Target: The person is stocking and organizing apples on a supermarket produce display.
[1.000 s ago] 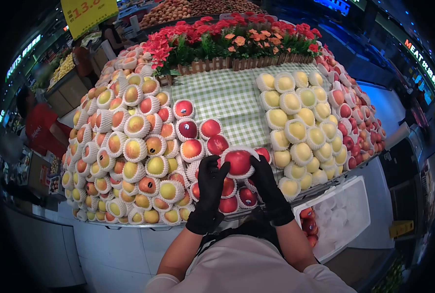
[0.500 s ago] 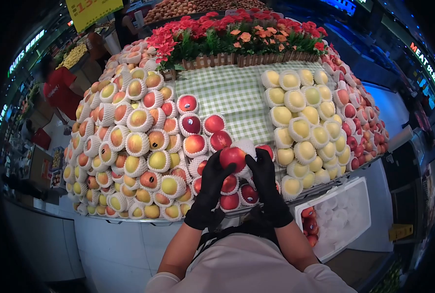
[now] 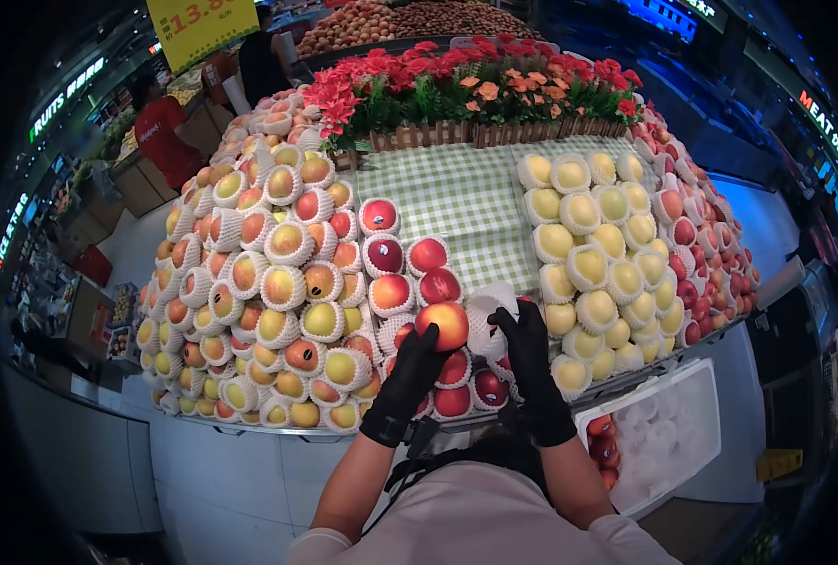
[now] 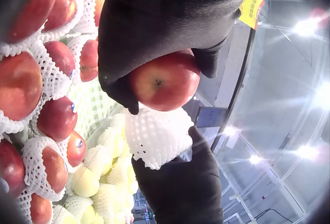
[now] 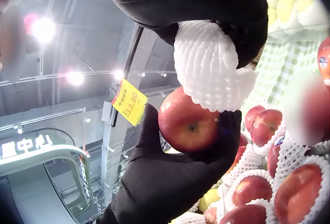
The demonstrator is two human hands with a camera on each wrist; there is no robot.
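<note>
In the head view my black-gloved left hand (image 3: 413,369) grips a bare red apple (image 3: 443,327), with the thumb laid over its near side. Just right of it, my right hand (image 3: 530,363), also gloved in black, pinches a white foam net sleeve (image 3: 487,318). The right wrist view has the sleeve (image 5: 206,62) bunched and hollow beneath the right fingers, overlapping the apple's edge. From the left wrist the apple's (image 4: 166,82) blossom end shows, fingers curled round it. Below both hands sit red apples (image 3: 453,400) in foam nets.
Yellow-red apples (image 3: 287,240) in nets pile up at left, yellow apples (image 3: 591,264) at right. Green checked cloth (image 3: 438,179) lies between them, with a flower box (image 3: 494,132) behind. A white foam box (image 3: 659,438) with red apples and loose nets stands at lower right.
The apple sat in its net between both hands. It has come out and moved left in my left hand, while my right hand has drawn the net away to the right.
</note>
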